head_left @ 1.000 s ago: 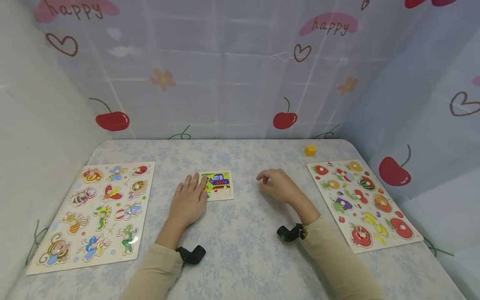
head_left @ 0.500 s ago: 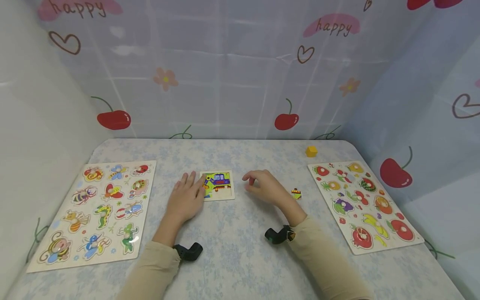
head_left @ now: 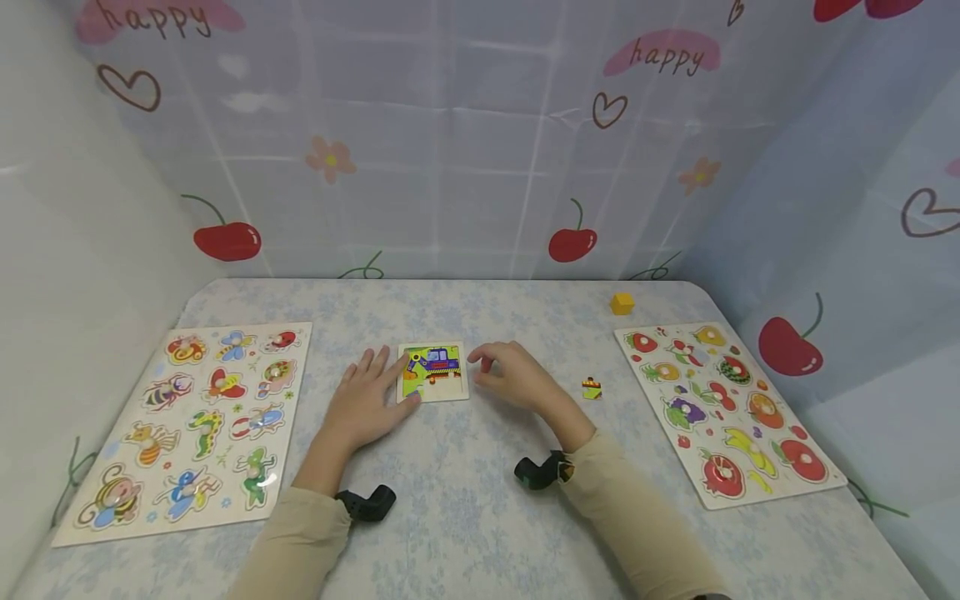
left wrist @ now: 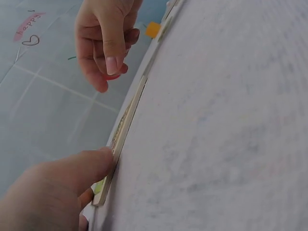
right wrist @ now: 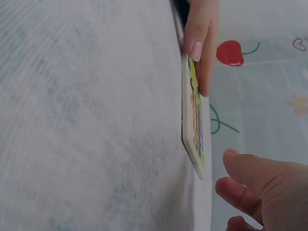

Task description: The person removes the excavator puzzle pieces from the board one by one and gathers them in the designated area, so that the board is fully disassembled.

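A small square jigsaw puzzle [head_left: 439,362] in a pale wooden frame lies mid-table, with a purple digger picture and a bare patch at its lower right. My left hand [head_left: 365,405] rests at its left side, fingers straight, index fingertip over the picture and thumb at the lower left corner. Just off the puzzle's right edge hovers my right hand [head_left: 517,377]. Its fingers are loosely bent, and in the right wrist view thumb and fingers stand apart with nothing between them. A loose yellow-green jigsaw piece [head_left: 592,388] lies on the table to the right.
At the left lies a large insect peg board [head_left: 288,446]; at the right, a fruit peg board [head_left: 701,479]. A yellow block [head_left: 622,303] sits near the table's back edge. A printed curtain [head_left: 465,167] stands behind the table.
My right hand has moved left to the puzzle's right edge, uncovering the loose piece. My left hand has shifted slightly left and down, its thumb now spread to the puzzle's lower left corner.
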